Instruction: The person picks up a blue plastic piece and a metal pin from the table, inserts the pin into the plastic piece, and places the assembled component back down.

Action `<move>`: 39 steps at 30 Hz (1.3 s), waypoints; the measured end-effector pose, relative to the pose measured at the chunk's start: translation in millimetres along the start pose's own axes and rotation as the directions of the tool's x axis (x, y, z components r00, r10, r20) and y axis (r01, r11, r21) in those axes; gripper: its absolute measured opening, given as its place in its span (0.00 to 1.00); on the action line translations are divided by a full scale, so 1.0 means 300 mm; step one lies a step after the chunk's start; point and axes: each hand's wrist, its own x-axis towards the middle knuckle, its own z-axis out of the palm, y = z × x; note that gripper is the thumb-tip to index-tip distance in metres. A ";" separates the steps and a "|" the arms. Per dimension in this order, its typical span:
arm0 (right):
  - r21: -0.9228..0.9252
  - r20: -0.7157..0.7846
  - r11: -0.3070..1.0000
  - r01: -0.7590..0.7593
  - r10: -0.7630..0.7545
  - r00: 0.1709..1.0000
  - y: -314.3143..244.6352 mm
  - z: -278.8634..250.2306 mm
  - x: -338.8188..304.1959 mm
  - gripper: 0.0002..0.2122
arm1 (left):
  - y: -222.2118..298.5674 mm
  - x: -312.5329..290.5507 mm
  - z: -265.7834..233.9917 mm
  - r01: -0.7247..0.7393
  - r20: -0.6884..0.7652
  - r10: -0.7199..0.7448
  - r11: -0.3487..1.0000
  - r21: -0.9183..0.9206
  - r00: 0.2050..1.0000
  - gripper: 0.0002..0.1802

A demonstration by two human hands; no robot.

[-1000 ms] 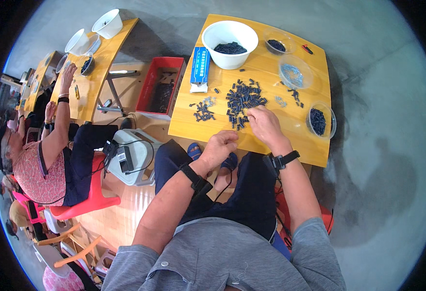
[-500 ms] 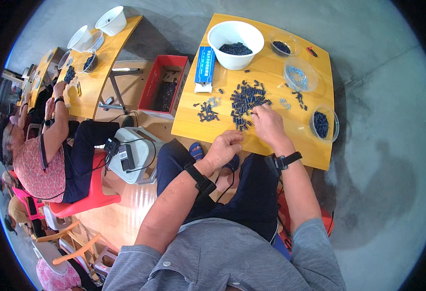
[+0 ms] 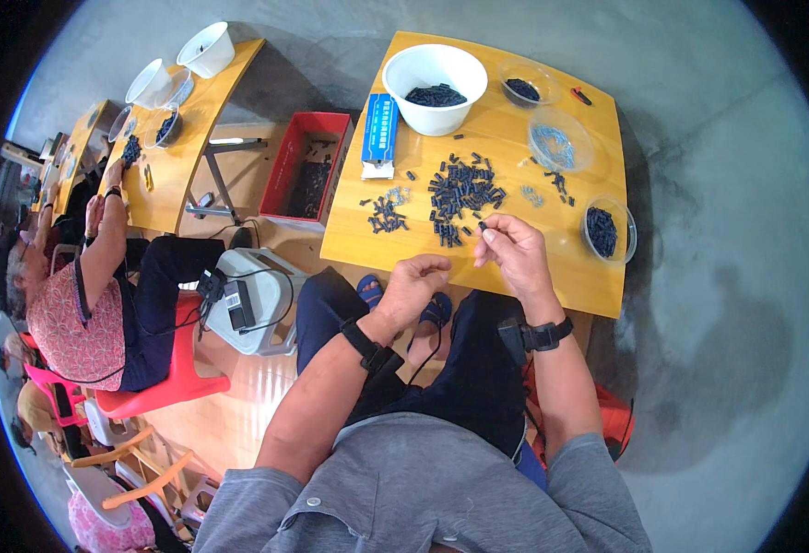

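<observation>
Hands apart at the table's (image 3: pixel 566 263) near edge. Right hand (image 3: pixel 518 253) pinches a small black piece (image 3: pixel 483 225) between thumb and fingertips, just beside the pile of black parts (image 3: pixel 464 187). Left hand (image 3: pixel 411 288) half-curled; can't tell if it's gripping anything. White bowl (image 3: pixel 436 121) stands beyond the pile.

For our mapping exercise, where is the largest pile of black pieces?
In the head view, the pile is on the yellow table, below the white bowl and up-left of the right hand.

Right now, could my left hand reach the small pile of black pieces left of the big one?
Probably yes: the left hand is close to the small pile, and nothing visibly stands between them.
</observation>
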 end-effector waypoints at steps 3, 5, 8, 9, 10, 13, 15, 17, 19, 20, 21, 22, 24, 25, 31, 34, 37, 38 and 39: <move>0.208 0.069 0.978 -0.036 0.022 0.997 -0.009 0.017 -0.033 0.07 | 0.047 -0.030 0.006 -0.041 -0.053 0.030 0.975 -0.217 0.998 0.13; 0.287 0.115 0.956 -0.059 0.027 0.993 -0.016 0.028 -0.051 0.07 | 0.098 -0.055 0.023 -0.109 -0.130 0.075 0.953 -0.283 0.989 0.13; 0.378 0.135 0.920 -0.103 0.056 0.989 -0.035 0.054 -0.076 0.07 | 0.158 -0.086 0.039 -0.188 -0.141 0.154 0.945 -0.267 0.978 0.15; 0.425 0.150 0.898 -0.118 0.059 0.987 -0.041 0.061 -0.084 0.06 | 0.169 -0.093 0.042 -0.190 -0.138 0.158 0.945 -0.266 0.978 0.15; 0.469 0.164 0.873 -0.133 0.061 0.985 -0.045 0.067 -0.091 0.06 | 0.178 -0.098 0.046 -0.219 -0.141 0.193 0.954 -0.204 0.971 0.16; 0.513 0.170 0.843 -0.164 0.088 0.982 -0.050 0.085 -0.116 0.05 | 0.169 -0.100 0.056 -0.322 -0.138 0.308 0.942 -0.093 0.941 0.16; 0.523 0.190 0.831 -0.192 0.106 0.976 -0.044 0.098 -0.129 0.04 | 0.155 -0.100 0.056 -0.393 -0.129 0.385 0.918 -0.049 0.914 0.15; 0.530 0.208 0.815 -0.236 0.145 0.967 -0.043 0.111 -0.136 0.04 | 0.142 -0.104 0.050 -0.419 -0.102 0.409 0.899 -0.130 0.907 0.13; 0.511 0.202 0.829 -0.227 0.141 0.969 -0.035 0.112 -0.142 0.04 | 0.149 -0.112 0.056 -0.409 -0.102 0.397 0.897 -0.166 0.912 0.12; 0.495 0.209 0.838 -0.229 0.141 0.968 -0.031 0.113 -0.145 0.04 | 0.152 -0.115 0.060 -0.397 -0.115 0.381 0.897 -0.195 0.917 0.12; 0.489 0.195 0.843 -0.223 0.144 0.970 -0.033 0.125 -0.147 0.05 | 0.152 -0.116 0.058 -0.353 -0.117 0.334 0.906 -0.233 0.935 0.12; 0.488 0.189 0.845 -0.220 0.143 0.971 -0.032 0.129 -0.147 0.05 | 0.155 -0.118 0.059 -0.352 -0.112 0.334 0.906 -0.235 0.936 0.12; 0.476 0.185 0.845 -0.245 0.176 0.967 -0.033 0.129 -0.145 0.05 | 0.164 -0.120 0.063 -0.305 -0.133 0.275 0.891 -0.338 0.952 0.11; 0.467 0.184 0.852 -0.237 0.168 0.968 -0.039 0.129 -0.146 0.05 | 0.165 -0.119 0.065 -0.305 -0.128 0.278 0.890 -0.339 0.952 0.11; 0.293 0.043 0.934 -0.206 0.202 0.978 -0.053 0.096 -0.113 0.05 | 0.197 -0.127 0.064 -0.305 -0.133 0.276 0.890 -0.339 0.952 0.08; -0.367 -0.219 0.925 -0.105 0.024 0.975 0.006 -0.079 -0.020 0.04 | 0.206 -0.131 0.042 -0.133 -0.052 0.123 0.941 -0.310 0.991 0.08; -0.829 -0.227 0.559 0.008 -0.351 0.908 0.076 -0.307 0.060 0.04 | 0.169 -0.116 0.031 -0.057 0.001 0.060 0.964 -0.259 0.998 0.08; -0.827 -0.221 0.562 0.014 -0.346 0.912 0.065 -0.310 0.076 0.04 | 0.131 -0.104 0.017 -0.038 -0.001 0.039 0.970 -0.240 0.999 0.08; -0.896 -0.221 0.443 -0.041 -0.364 0.904 0.037 -0.313 0.084 0.04 | 0.102 -0.092 0.011 -0.019 0.003 0.020 0.975 -0.223 1.000 0.08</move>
